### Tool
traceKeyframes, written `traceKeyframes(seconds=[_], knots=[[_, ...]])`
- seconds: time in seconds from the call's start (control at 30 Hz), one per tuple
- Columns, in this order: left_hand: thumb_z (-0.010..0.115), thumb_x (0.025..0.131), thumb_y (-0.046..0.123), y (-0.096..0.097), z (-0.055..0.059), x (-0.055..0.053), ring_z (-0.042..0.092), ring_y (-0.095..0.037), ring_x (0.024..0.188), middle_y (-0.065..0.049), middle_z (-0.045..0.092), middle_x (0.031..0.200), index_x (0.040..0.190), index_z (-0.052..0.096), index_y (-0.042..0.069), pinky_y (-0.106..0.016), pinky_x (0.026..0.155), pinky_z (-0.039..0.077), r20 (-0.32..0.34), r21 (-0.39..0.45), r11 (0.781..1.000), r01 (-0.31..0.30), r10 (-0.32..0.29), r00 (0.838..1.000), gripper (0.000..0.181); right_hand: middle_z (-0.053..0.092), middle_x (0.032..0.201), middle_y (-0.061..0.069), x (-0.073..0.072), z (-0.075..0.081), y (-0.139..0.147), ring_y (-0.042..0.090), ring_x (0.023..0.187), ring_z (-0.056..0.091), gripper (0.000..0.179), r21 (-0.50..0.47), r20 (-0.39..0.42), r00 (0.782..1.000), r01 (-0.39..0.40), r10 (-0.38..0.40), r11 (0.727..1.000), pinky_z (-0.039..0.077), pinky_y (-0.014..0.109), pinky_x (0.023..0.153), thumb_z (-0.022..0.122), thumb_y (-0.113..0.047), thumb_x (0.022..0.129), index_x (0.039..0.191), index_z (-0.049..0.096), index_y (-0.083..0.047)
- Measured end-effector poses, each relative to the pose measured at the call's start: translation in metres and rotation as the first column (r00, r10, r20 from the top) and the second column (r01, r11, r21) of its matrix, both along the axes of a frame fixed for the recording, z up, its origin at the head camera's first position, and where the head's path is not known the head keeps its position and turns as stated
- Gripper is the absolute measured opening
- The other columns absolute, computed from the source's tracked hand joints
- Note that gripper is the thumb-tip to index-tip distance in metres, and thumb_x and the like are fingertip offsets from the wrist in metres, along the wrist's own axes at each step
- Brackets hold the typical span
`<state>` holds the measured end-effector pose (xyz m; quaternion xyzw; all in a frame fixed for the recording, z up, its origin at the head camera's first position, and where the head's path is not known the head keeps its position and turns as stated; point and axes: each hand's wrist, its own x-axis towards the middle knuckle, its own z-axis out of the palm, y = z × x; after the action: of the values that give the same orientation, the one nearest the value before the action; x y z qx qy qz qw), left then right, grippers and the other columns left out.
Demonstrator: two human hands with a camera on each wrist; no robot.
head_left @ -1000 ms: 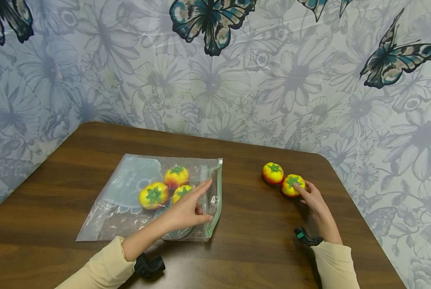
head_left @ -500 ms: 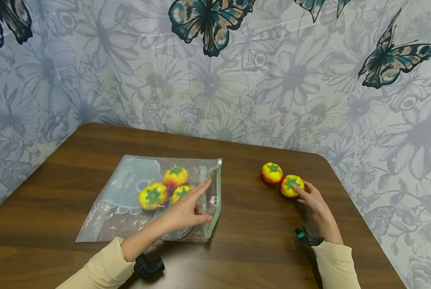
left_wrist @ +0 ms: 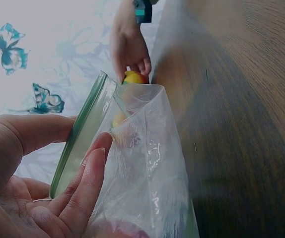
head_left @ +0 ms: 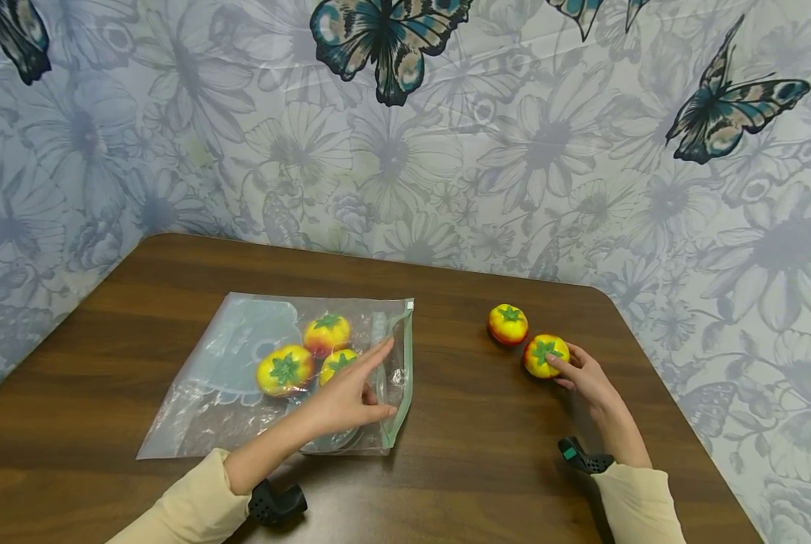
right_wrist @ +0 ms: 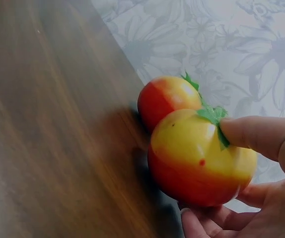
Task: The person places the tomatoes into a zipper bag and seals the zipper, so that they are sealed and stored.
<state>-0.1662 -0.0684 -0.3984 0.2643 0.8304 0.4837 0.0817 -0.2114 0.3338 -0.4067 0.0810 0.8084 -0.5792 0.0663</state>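
Note:
Thumb and fingertips of my right hand (head_left: 592,381) pinch a yellow-and-red toy tomato (head_left: 545,357) with green star-shaped leaves. In the right wrist view the thumb presses by the leaves and the other fingers lie under the tomato (right_wrist: 202,163). A second toy tomato (head_left: 507,324) sits just behind it on the table. My left hand (head_left: 340,397) lies over a clear zip bag (head_left: 195,415), its fingers straight and thumb spread at the green-edged mouth (left_wrist: 80,134). Inside the bag are three toy tomatoes, including one (head_left: 285,370) at the left; the hand partly covers another.
The brown wooden table (head_left: 473,468) has rounded far corners and ends at a wall hanging (head_left: 405,174) printed with flowers and butterflies. Black wrist cameras, one under the left wrist (head_left: 276,502), sit on both arms.
My right hand has drawn its toy tomato slightly towards me, and a small gap now shows between it and the one behind. The left hand keeps its place on the bag.

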Motion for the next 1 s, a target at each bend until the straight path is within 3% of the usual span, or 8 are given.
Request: traceKeyframes(seconds=[0.27, 0.57, 0.77, 1.0], knots=[[0.077, 0.076, 0.006, 0.0, 0.001, 0.0, 0.054, -0.011, 0.061, -0.015, 0.016, 0.153, 0.15, 0.021, 0.008, -0.026, 0.053, 0.05, 0.0, 0.011, 1.0, 0.0, 0.0, 1.0, 0.093, 0.028, 0.136, 0.026, 0.006, 0.003, -0.008, 0.005, 0.092, 0.048, 0.071, 0.033, -0.031, 0.999, -0.035, 0.036, 0.999, 0.045, 0.021, 0.08, 0.055, -0.022, 0.096, 0.145, 0.013, 0.008], [0.077, 0.076, 0.005, 0.0, 0.001, 0.002, 0.054, -0.011, 0.061, -0.014, 0.015, 0.153, 0.15, 0.02, 0.008, -0.026, 0.054, 0.05, -0.001, 0.011, 1.0, 0.001, -0.001, 1.0, 0.093, 0.03, 0.138, 0.026, 0.01, 0.009, -0.017, 0.026, 0.109, 0.042, 0.07, 0.101, -0.042, 0.996, -0.078, 0.083, 0.992, 0.044, 0.026, 0.086, 0.056, -0.027, 0.095, 0.144, 0.019, 0.005], [0.077, 0.076, 0.005, 0.0, 0.0, 0.002, 0.055, -0.011, 0.062, -0.013, 0.014, 0.153, 0.15, 0.019, 0.007, -0.026, 0.054, 0.05, 0.007, 0.014, 1.0, -0.004, 0.004, 1.0, 0.094, 0.034, 0.136, 0.027, 0.008, 0.012, -0.029, 0.025, 0.107, 0.046, 0.067, 0.106, -0.056, 0.993, -0.096, 0.102, 0.99, 0.043, 0.036, 0.092, 0.055, -0.027, 0.095, 0.143, 0.021, 0.004], [0.077, 0.076, 0.006, 0.0, 0.002, 0.002, 0.055, -0.011, 0.063, -0.014, 0.015, 0.153, 0.15, 0.02, 0.01, -0.027, 0.053, 0.05, 0.005, 0.016, 1.0, -0.004, 0.004, 1.0, 0.094, 0.036, 0.135, 0.027, 0.004, 0.01, -0.037, 0.022, 0.106, 0.047, 0.065, 0.089, -0.066, 0.992, -0.101, 0.107, 0.991, 0.044, 0.034, 0.09, 0.055, -0.028, 0.095, 0.143, 0.025, 0.004]])
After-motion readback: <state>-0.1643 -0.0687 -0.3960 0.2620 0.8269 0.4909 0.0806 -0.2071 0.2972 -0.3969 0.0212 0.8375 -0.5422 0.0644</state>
